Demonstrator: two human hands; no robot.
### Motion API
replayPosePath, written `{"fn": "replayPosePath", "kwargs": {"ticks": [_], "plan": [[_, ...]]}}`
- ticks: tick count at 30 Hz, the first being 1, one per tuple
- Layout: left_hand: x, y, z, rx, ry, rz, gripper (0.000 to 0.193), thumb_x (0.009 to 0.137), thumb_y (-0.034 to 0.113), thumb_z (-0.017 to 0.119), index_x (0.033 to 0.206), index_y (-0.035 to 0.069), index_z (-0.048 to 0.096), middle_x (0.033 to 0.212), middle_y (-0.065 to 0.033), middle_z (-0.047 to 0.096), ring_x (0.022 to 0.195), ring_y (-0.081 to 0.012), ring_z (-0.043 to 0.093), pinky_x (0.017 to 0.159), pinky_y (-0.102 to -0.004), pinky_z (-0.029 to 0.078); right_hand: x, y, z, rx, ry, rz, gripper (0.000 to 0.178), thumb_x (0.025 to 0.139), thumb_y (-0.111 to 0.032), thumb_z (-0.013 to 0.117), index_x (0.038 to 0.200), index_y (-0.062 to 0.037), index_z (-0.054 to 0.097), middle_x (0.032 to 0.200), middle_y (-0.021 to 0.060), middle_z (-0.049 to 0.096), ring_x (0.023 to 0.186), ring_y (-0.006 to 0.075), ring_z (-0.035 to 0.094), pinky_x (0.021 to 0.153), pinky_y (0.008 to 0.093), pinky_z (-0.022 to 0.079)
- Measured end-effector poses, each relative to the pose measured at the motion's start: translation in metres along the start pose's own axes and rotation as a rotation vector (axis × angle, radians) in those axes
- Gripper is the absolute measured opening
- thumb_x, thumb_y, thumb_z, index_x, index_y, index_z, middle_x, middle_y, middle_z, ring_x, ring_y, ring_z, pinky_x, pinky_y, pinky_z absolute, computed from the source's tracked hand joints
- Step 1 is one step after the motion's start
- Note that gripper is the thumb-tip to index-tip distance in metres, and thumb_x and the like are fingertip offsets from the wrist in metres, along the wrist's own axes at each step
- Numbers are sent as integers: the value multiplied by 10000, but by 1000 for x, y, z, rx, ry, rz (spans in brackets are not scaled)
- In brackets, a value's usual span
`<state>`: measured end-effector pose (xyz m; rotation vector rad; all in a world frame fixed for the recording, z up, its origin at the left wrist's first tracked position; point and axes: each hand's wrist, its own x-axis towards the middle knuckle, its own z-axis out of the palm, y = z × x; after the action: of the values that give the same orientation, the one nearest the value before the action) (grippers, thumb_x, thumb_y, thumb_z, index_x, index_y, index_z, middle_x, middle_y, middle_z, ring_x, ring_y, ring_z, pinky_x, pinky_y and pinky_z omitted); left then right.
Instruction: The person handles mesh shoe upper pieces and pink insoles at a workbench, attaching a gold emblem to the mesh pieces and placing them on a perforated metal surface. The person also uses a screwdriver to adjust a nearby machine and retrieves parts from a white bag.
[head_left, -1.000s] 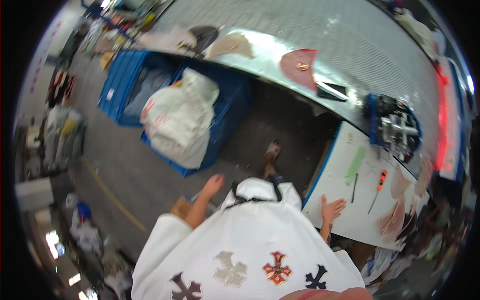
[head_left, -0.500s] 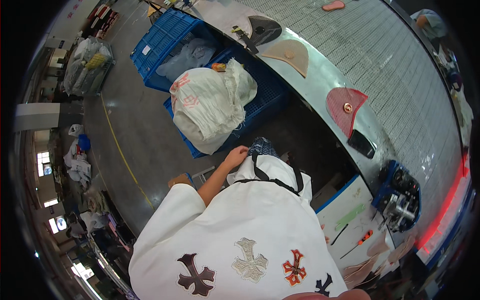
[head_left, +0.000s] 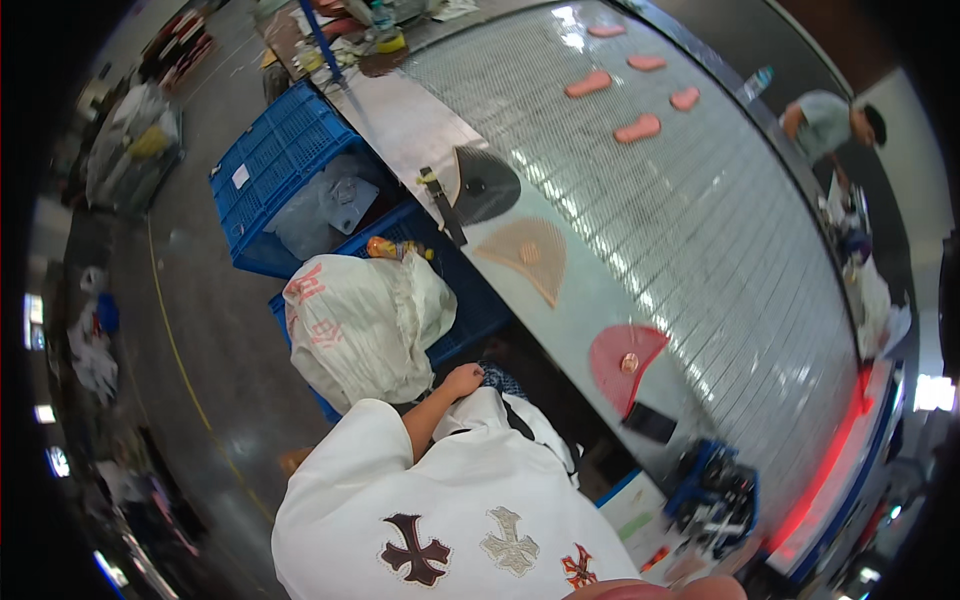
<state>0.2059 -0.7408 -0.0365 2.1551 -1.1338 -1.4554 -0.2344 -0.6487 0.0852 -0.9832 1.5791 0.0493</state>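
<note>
My left hand (head_left: 462, 380) rests against the dark blue patterned cloth (head_left: 500, 379) at my lap, just beyond the white garment (head_left: 350, 500) I wear. Its fingers look loose and partly hidden, and no object shows in them. Nearest to it is a bulging white woven sack (head_left: 350, 315) with red print, lying on a blue crate (head_left: 475, 325). My right hand is out of sight. To the right, on the metal edge of the machine, lie a red fan-shaped fan or paddle (head_left: 607, 362), a tan one (head_left: 520, 250) and a black one (head_left: 490, 185).
A wide slatted conveyor (head_left: 690, 240) carries several pink sole-shaped pieces (head_left: 638, 128). Another blue crate (head_left: 270, 170) holds clear plastic bags. An orange bottle (head_left: 395, 248) lies by the sack. A co-worker (head_left: 825, 125) stands beyond the conveyor. Blue machinery (head_left: 715, 490) sits at the lower right.
My view has swung up and to the right, showing more of the conveyor, the pink pieces and the co-worker. My right fingertips have left view. My left hand stays at my lap.
</note>
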Motion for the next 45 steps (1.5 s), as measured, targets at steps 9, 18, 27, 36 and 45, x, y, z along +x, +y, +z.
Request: {"fn": "replayPosePath", "kwargs": {"ticks": [9,18,27,36,45], "plan": [[70,96,-69,-506,-266,-195,586,922,519,501,1362,139,424,1129,-97,592,913,-231,633,776,-381,499,50,-87,-47,124,329,-150,430,932,-268,560,1242,31,547,1158,162,625,985,216,623,885,320,476],[131,102,-76,-519,-326,-363,467,939,363,500,1275,42,445,1164,-199,573,1026,-330,609,853,-454,497,49,-78,-67,-54,388,-67,583,870,-459,599,1269,-37,548,1165,211,626,1086,331,606,918,373,472],[118,108,-65,-610,-211,-382,369,979,353,472,1179,45,503,1104,-163,608,997,-305,610,812,-462,508,53,-49,-74,30,493,-8,557,901,-451,532,1236,-7,565,1211,205,606,1128,367,570,953,398,450],[116,113,-63,-672,-157,-368,345,1001,328,425,1171,37,502,1063,-151,611,990,-303,604,875,-500,495,80,-59,-65,10,366,-66,569,887,-446,545,1239,0,565,1234,213,590,1156,359,553,973,400,437],[119,106,-50,-647,-79,-325,354,999,350,396,1160,52,498,1018,-128,602,981,-284,587,901,-512,465,76,-72,-69,-37,381,-115,550,862,-412,557,1233,-7,572,1225,216,595,1137,356,565,963,404,446]]}}
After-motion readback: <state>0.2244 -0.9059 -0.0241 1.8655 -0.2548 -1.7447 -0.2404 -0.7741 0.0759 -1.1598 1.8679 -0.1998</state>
